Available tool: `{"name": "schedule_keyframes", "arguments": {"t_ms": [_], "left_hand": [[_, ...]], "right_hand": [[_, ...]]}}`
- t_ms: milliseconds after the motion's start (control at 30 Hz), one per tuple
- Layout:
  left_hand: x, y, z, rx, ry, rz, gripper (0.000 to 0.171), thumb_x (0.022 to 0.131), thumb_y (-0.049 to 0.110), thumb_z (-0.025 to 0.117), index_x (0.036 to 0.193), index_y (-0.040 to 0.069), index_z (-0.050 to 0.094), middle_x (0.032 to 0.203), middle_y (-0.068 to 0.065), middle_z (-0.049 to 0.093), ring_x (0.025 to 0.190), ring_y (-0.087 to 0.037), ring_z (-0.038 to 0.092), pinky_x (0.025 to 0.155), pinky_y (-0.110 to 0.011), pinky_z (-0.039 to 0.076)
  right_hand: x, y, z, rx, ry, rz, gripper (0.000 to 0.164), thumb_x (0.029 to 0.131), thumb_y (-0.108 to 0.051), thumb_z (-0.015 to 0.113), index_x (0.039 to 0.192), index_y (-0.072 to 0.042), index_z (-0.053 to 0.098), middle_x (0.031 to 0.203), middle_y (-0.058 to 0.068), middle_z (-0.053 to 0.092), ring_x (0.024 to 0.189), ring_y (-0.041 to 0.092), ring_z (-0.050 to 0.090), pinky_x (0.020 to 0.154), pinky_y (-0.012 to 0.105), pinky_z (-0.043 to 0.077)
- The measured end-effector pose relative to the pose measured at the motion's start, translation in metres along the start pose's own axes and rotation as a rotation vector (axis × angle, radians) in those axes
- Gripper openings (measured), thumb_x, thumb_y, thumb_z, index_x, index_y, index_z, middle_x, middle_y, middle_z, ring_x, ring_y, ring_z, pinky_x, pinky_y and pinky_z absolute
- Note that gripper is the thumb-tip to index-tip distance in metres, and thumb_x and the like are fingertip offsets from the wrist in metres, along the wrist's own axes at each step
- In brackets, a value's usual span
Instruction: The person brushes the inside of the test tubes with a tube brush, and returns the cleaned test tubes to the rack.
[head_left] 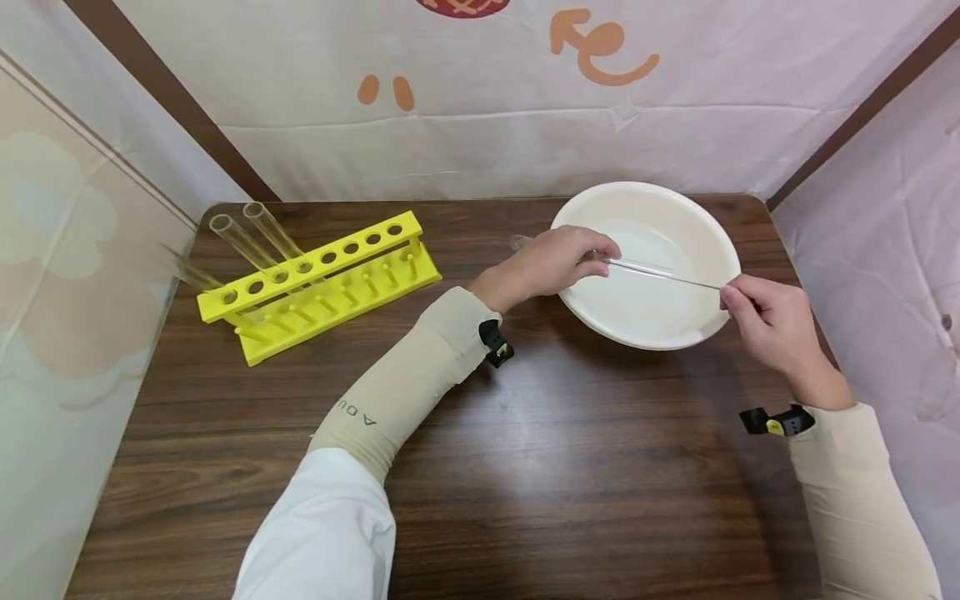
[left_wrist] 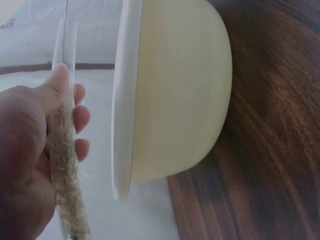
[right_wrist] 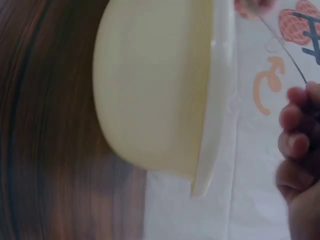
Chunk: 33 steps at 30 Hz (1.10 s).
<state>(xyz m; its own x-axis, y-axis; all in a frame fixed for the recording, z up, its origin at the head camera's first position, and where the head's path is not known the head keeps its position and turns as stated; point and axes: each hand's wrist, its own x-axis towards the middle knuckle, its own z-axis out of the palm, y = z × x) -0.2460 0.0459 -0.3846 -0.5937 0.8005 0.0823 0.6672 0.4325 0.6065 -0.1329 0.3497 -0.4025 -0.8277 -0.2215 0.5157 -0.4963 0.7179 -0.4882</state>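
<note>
Over the white basin (head_left: 651,312), my left hand (head_left: 551,260) grips a clear glass test tube (left_wrist: 75,197) between thumb and fingers. The tube lies nearly level, its open end pointing right. Inside it sit the pale bristles of a test tube brush (left_wrist: 65,150), seen through the glass in the left wrist view. The brush's thin wire handle (head_left: 690,281) runs out of the tube's mouth to my right hand (head_left: 776,321), which pinches its end between thumb and curled fingers near the basin's right rim.
A yellow test tube rack (head_left: 330,257) stands on the left of the brown wooden table (head_left: 525,467). Three clear test tubes, one of them this tube (head_left: 243,240), lean in its left holes. Printed cloth (head_left: 480,150) walls the table at the back and sides.
</note>
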Motion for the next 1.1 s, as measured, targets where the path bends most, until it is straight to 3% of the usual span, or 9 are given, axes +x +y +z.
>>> {"name": "schedule_keyframes", "arguments": {"t_ms": [100,233,400,533,667,900,1100], "left_hand": [[-0.001,0.000,-0.002,-0.005,0.011,0.015,0.029,0.101,0.020,0.066,0.128,0.011,0.069,0.122,0.002,0.070,0.112,-0.009,0.062,0.098,-0.022,0.043],[-0.002,0.002,-0.004,-0.003,0.020,0.025,0.029,0.101,0.020,0.066,0.128,0.010,0.069,0.123,0.002,0.069,0.113,-0.010,0.061,0.099,-0.022,0.043],[-0.003,0.003,-0.004,0.028,0.028,0.015,0.030,0.101,0.022,0.066,0.129,0.011,0.069,0.124,0.002,0.069,0.113,-0.011,0.061,0.099,-0.025,0.043],[-0.004,0.002,-0.003,0.050,0.031,0.011,0.030,0.100,0.023,0.067,0.129,0.013,0.069,0.123,0.003,0.069,0.112,-0.011,0.060,0.098,-0.026,0.044],[-0.005,0.000,0.000,0.040,0.031,0.004,0.031,0.100,0.023,0.067,0.129,0.013,0.069,0.123,0.003,0.069,0.113,-0.012,0.060,0.098,-0.025,0.044],[-0.004,0.002,-0.001,0.084,0.051,0.013,0.033,0.098,0.022,0.069,0.130,0.012,0.069,0.125,0.002,0.068,0.116,-0.013,0.059,0.101,-0.025,0.042],[-0.005,0.002,-0.005,0.126,0.052,0.000,0.035,0.098,0.024,0.070,0.131,0.013,0.068,0.125,0.002,0.068,0.118,-0.015,0.059,0.102,-0.026,0.042]], "right_hand": [[0.003,-0.007,-0.002,0.226,-0.025,0.195,0.035,0.100,0.002,0.055,0.066,-0.002,0.058,0.055,-0.002,0.045,0.048,0.006,0.035,0.045,0.024,0.026],[0.009,-0.013,-0.002,0.595,-0.080,0.404,0.044,0.103,0.002,0.039,0.059,0.002,0.038,0.054,0.002,0.032,0.048,0.017,0.025,0.047,0.033,0.017],[0.013,-0.008,-0.004,1.228,-0.283,0.590,0.043,0.107,0.000,0.019,0.064,-0.004,0.022,0.059,0.006,0.014,0.049,0.021,0.008,0.051,0.032,0.004],[0.013,0.000,-0.008,1.551,-0.447,0.678,0.041,0.108,-0.004,0.010,0.067,-0.006,0.019,0.059,0.004,0.010,0.048,0.017,0.004,0.049,0.027,0.002],[0.012,0.006,-0.011,1.700,-0.500,0.728,0.040,0.108,-0.005,0.010,0.068,-0.007,0.016,0.060,0.002,0.009,0.049,0.015,0.005,0.049,0.024,0.003],[0.018,0.008,-0.014,1.727,-0.554,0.736,0.044,0.111,-0.016,0.007,0.070,-0.007,0.017,0.062,0.002,0.010,0.048,0.014,0.005,0.048,0.023,0.002],[0.019,0.004,-0.011,1.843,-0.605,0.794,0.040,0.111,-0.014,0.009,0.072,-0.007,0.016,0.064,0.001,0.011,0.052,0.013,0.006,0.050,0.022,0.004]]}}
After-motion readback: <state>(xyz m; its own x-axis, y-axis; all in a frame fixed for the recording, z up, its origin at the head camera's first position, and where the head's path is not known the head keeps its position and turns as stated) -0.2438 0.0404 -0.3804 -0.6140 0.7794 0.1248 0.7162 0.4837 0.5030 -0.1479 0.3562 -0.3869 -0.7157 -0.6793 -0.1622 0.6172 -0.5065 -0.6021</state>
